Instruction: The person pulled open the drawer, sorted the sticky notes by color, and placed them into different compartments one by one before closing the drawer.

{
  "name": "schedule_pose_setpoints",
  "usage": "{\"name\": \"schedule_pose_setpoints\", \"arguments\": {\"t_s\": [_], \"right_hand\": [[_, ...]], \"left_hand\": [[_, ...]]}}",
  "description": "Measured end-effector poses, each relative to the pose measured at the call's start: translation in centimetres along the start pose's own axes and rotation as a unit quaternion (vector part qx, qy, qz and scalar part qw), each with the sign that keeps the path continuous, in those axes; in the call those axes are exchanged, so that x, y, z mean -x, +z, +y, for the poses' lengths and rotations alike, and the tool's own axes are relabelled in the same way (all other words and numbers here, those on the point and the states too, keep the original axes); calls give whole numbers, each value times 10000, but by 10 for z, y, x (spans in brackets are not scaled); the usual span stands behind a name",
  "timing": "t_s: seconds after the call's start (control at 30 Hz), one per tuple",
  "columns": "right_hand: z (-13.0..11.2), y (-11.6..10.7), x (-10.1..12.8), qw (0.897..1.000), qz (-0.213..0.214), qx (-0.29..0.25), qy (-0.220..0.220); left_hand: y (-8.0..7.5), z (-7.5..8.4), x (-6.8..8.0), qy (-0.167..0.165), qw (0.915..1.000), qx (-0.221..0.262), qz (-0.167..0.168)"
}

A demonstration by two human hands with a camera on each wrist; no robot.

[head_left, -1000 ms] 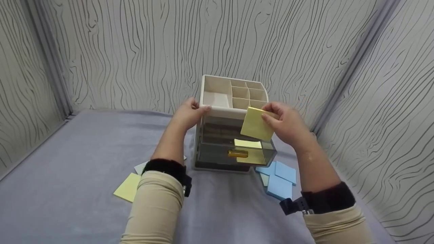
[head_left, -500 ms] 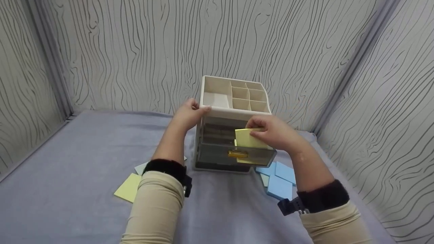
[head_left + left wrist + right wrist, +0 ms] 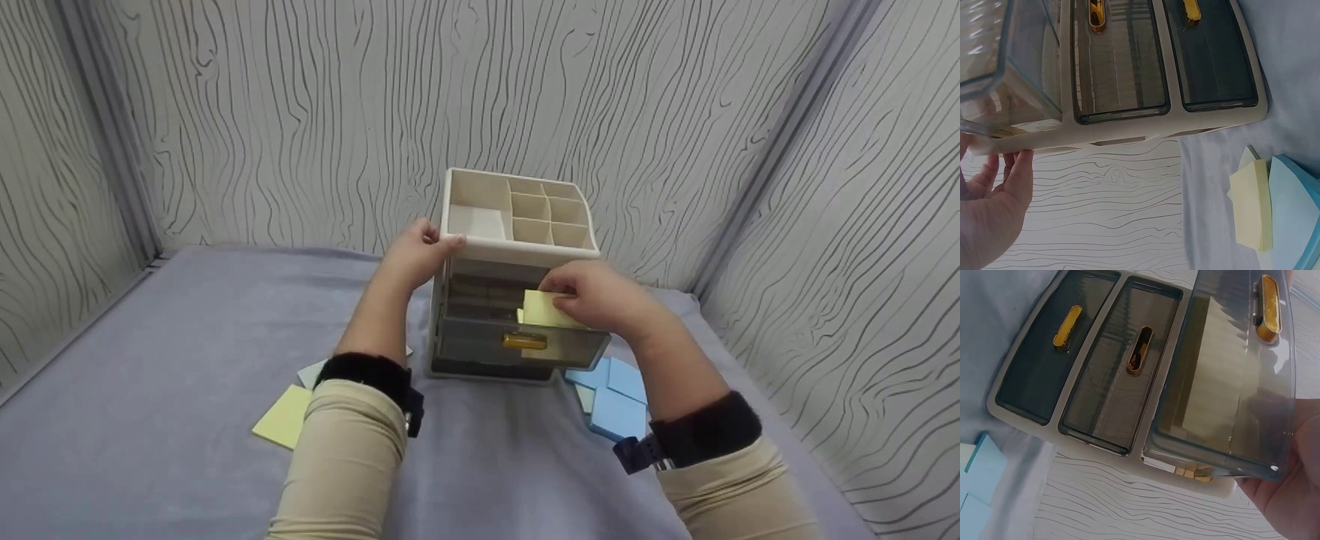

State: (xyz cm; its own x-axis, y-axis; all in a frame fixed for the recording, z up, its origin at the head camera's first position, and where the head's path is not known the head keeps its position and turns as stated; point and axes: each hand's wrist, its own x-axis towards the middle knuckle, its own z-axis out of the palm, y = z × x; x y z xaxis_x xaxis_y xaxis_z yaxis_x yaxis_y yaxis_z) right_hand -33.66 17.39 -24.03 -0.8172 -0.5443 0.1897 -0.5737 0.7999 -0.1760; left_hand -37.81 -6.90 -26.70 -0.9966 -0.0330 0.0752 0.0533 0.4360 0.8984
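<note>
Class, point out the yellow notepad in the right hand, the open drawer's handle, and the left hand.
Yellow notepad (image 3: 541, 306), head view: exposed face.
Handle (image 3: 524, 341), head view: gold front.
Left hand (image 3: 416, 256), head view: middle of the hand.

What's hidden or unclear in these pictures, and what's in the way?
Head view: right side of the held yellow pad, covered by the right grip.
Right wrist view: how many notes the open drawer holds, behind its tinted front.
Right wrist view: any contents of the lowest drawer, behind its dark front.
Left wrist view: rest of the blue pad, cut off by the right edge.
</note>
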Motion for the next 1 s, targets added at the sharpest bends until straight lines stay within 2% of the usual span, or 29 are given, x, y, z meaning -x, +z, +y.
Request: {"name": "schedule_pose_setpoints", "arguments": {"t_s": [0.33, 0.47, 0.6, 0.8, 1.0], "right_hand": [[-2, 8, -10, 9943, -25, 956, -469], [-1, 11, -11, 9919, -39, 1188, -454], [-1, 11, -13, 9922, -181, 1183, -359], [0, 11, -15, 9926, -733, 941, -212], [0, 11, -14, 9889, -957, 1116, -239]], "left_hand": [[-1, 0, 1, -103, 9999, -73, 52], [-1, 1, 1, -45, 9999, -95, 22], [-1, 1, 2, 10, 10000, -51, 7], [-1, 0, 1, 28, 10000, -23, 34], [1, 0, 1, 60, 9999, -63, 98]]}}
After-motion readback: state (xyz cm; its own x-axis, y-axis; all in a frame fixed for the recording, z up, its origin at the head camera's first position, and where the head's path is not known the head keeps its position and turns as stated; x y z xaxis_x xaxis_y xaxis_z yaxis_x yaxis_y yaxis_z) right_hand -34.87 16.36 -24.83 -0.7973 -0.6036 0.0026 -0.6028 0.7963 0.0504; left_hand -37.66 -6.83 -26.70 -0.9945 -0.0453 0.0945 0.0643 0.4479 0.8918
